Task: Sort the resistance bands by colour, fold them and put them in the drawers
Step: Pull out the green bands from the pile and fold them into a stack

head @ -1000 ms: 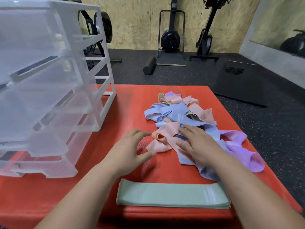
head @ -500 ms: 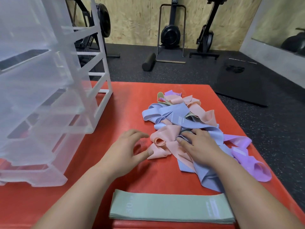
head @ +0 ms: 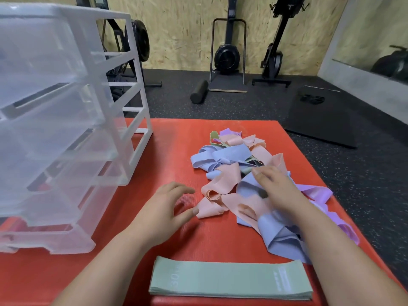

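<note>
A tangled pile of resistance bands (head: 231, 155) in pink, blue, purple and green lies on the red mat (head: 167, 151). A flat stack of green bands (head: 229, 281) sits at the mat's near edge. My right hand (head: 276, 188) rests on the pile with fingers stretched over a blue band (head: 249, 186) and a green one. My left hand (head: 167, 206) hovers just left of the pile, fingers loosely spread, thumb touching a pink band (head: 209, 209). A translucent plastic drawer unit (head: 66, 133) stands on the mat's left, its drawers pulled partly out.
The mat ends close behind the pile and at its right, with dark rubber floor (head: 364, 173) beyond. A black floor mat (head: 320, 120), a foam roller (head: 199, 92) and rowing machines (head: 227, 56) stand far back by the wooden wall.
My right hand has slid further up the pile, from the pink bands onto the blue and green ones. The left hand stays beside the pile. The view has shifted slightly.
</note>
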{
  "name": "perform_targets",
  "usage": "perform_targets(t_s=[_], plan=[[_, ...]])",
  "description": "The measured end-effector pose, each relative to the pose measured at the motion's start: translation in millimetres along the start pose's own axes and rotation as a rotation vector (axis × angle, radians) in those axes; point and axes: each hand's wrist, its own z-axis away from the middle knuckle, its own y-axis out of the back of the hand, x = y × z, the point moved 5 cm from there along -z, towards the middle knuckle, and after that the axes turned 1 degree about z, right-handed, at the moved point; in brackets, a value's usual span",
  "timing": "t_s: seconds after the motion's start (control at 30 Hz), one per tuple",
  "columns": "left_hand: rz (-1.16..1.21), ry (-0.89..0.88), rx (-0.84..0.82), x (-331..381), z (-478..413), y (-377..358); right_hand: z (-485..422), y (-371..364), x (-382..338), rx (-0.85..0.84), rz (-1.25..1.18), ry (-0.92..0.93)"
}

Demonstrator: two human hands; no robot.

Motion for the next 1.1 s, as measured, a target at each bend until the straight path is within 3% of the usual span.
perform_targets(t_s=[0.17,0.27,0.33,0.43,0.57,0.67,0.8,1.1], plan=[[-0.002,-0.007,0.017,2.0,-2.3,1.4,7.2,43.0,-24.9,0.230,-0.159,0.207],[0.006,-0.007,0.021,3.7,-4.3,0.8,12.8,59.9,-21.2,0.331,-0.149,0.230],[0.014,-0.010,0.019,4.3,-4.9,-0.2,15.4,65.8,-8.3,0.363,0.088,0.188],[0.011,-0.015,0.009,4.1,-4.9,-2.1,14.6,62.7,32.2,0.250,0.592,-0.068],[0.006,-0.020,0.007,3.4,-5.5,-2.1,19.0,65.1,48.1,0.282,0.713,-0.192],[0.008,-0.019,0.011,4.9,-6.3,-2.5,16.2,59.7,40.6,0.380,0.670,-0.109],[0.006,-0.016,-0.009,7.7,-6.1,-5.9,7.0,35.0,35.9,0.177,0.679,0.108],[-0.009,-0.015,-0.003,7.8,-7.3,-6.0,4.4,27.2,39.3,-0.063,0.734,0.020]])
